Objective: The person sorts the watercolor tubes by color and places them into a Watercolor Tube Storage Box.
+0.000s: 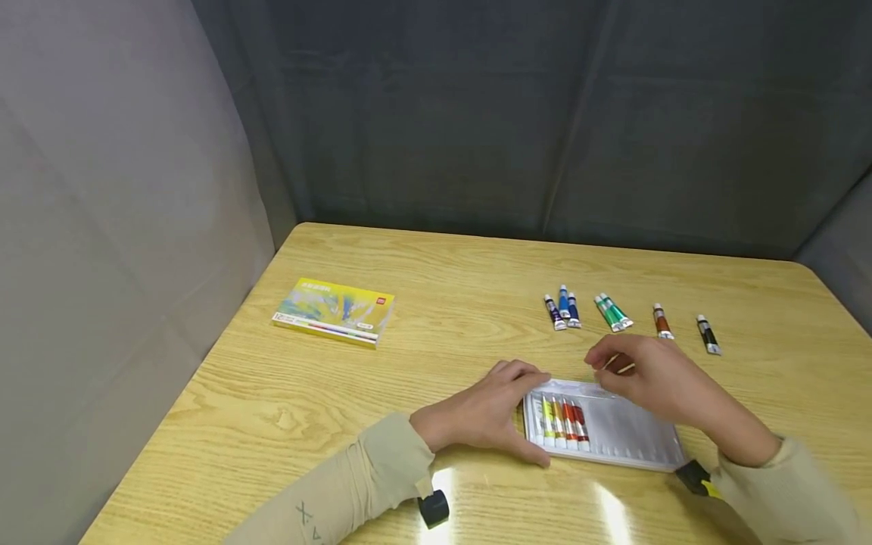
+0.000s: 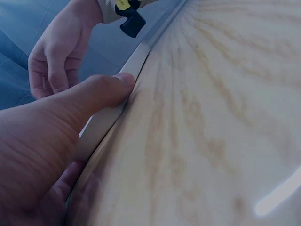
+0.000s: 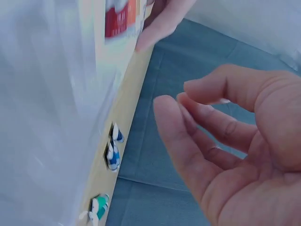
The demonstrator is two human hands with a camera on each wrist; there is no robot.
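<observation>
A clear plastic tray (image 1: 630,430) with slots lies on the table in the head view. Several small paint tubes (image 1: 568,425), white, yellow, ochre, orange-red and dark red, fill its left slots. My left hand (image 1: 487,412) grips the tray's left end, thumb on the near edge and fingers at the far corner. In the left wrist view that thumb (image 2: 123,84) lies against the tray's side wall. Over the far edge of the tray hovers my right hand (image 1: 657,378), its fingers loosely bent. Between its thumb and fingertips (image 3: 168,106) nothing shows in the right wrist view.
Beyond the tray lie purple and blue paint tubes (image 1: 563,304), two green tubes (image 1: 614,312), a brown tube (image 1: 662,321) and a black tube (image 1: 708,334). A yellow printed box (image 1: 334,310) rests at the table's left. Dark curtains (image 1: 436,113) hang behind the table.
</observation>
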